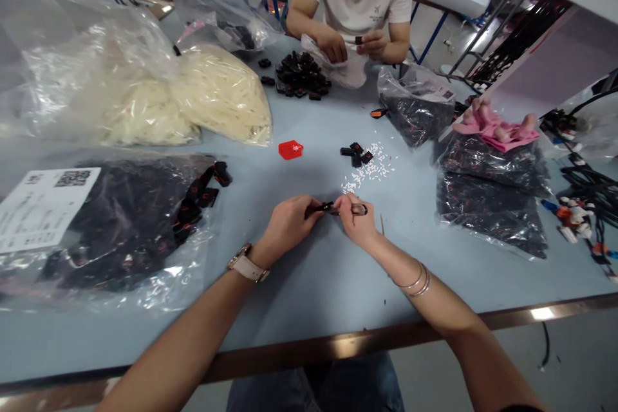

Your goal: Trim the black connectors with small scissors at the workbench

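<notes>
My left hand point(291, 222) is closed, pinching a small black plastic part point(326, 206) between thumb and fingertips. Held in my closed right hand point(356, 222) is a slim dark tool with a rounded rear end point(360, 209), perhaps tweezers; its tip meets the black part, though the fingers hide the exact contact. Just beyond my right hand lie scattered tiny white pieces point(374, 169) and a small cluster of black plastic parts point(356, 156). A red tray point(290, 150) with a few white pieces in it rests farther left.
Bags of black parts lie at left point(130, 225) and right point(490, 206). Cream pieces fill another bag point(226, 93). Across the table, a co-worker's hands point(371, 45) handle a black part near a black heap point(302, 74). Pink gloves point(499, 129) top the right bags.
</notes>
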Tool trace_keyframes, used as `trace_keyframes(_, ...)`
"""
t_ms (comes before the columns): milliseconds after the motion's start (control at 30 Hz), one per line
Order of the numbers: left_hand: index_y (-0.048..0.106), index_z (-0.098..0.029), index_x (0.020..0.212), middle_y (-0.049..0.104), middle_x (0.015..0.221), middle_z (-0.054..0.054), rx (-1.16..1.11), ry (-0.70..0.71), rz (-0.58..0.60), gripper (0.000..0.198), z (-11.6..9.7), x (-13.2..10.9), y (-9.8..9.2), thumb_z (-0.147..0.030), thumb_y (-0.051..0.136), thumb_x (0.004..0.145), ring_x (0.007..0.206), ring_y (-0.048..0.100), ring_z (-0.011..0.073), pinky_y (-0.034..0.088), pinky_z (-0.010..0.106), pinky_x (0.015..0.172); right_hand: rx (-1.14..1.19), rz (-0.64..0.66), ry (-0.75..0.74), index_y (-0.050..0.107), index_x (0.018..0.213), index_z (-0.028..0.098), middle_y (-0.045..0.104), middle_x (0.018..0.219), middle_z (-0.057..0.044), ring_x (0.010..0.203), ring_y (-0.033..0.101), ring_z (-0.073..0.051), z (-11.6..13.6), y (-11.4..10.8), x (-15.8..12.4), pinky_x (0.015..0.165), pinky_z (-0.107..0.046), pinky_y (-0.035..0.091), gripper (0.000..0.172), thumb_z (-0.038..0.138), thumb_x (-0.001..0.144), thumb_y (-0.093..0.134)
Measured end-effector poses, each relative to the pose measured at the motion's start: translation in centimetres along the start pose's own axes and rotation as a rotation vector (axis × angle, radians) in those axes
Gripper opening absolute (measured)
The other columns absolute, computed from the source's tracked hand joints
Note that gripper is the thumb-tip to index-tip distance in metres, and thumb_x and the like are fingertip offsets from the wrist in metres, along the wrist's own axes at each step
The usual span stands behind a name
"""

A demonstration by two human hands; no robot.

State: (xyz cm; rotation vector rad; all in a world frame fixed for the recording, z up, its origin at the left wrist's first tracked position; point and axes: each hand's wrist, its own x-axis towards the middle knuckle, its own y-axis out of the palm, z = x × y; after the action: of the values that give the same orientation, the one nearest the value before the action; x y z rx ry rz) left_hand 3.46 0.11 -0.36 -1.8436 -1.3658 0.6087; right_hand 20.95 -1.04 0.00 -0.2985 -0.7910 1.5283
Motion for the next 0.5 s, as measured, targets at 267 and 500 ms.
trace_keyframes(267,0.067,-0.019,0.086,0.072,0.084,0.006,-0.014,0.012,-0.021,0.009,0.09,0.0,0.22,-0.023,0.06,0.081,0.077,0.066,0.0225,0.048,0.032,0.07,-0.162,0.093,-0.017,0.056,0.074,0.021,0.063,0.067,-0.003,0.062,0.058,-0.013,0.34,0.05,0.41,0.063,-0.023,0.041,0.041,0.04,0.095,0.026)
trace_keyframes(500,0.067,-0.018,0.086,0.072,0.083,0.007,-0.024,-0.001,-0.03,0.01,0.17,0.06,0.39,-0.024,0.061,0.08,0.074,0.065,0.0224,0.047,0.033,0.069,-0.092,0.093,0.045,0.056,0.076,0.021,0.061,0.064,-0.002,0.059,0.058,-0.013,0.43,0.01,0.38,0.06,-0.023,0.041,0.039,0.04,0.095,0.028)
